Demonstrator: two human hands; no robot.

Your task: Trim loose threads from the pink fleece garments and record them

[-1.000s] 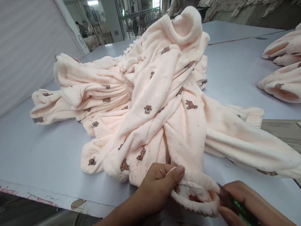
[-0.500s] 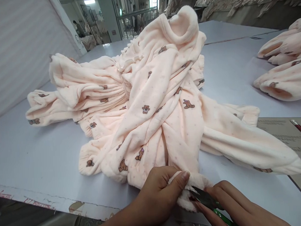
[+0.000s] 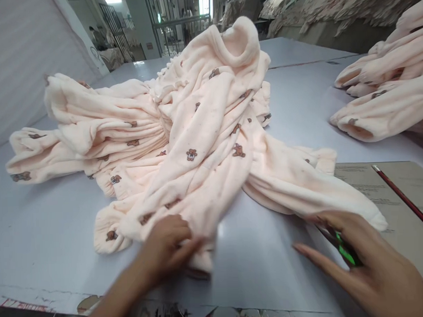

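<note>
A pale pink fleece garment with small brown bear prints lies bunched across the table. My left hand is at its near end, fingers curled over the cloth and thumb along the edge, somewhat blurred. Over to the right, my right hand hovers beside the garment's right sleeve. Green-handled thread snips sit within that hand, partly covered by the fingers. Its thumb and index finger are spread apart, and the blades are mostly hidden.
A red pencil lies on a brown printed cardboard sheet at the right. Further back on the table are more pink fleece pieces. A large heap of cloth stands behind. The table's near edge carries torn printed tape.
The snips have left the cuff, carried right in my right hand, whose thumb has spread. My left hand has shifted left and laid the near end of the garment down. The view has turned right.
</note>
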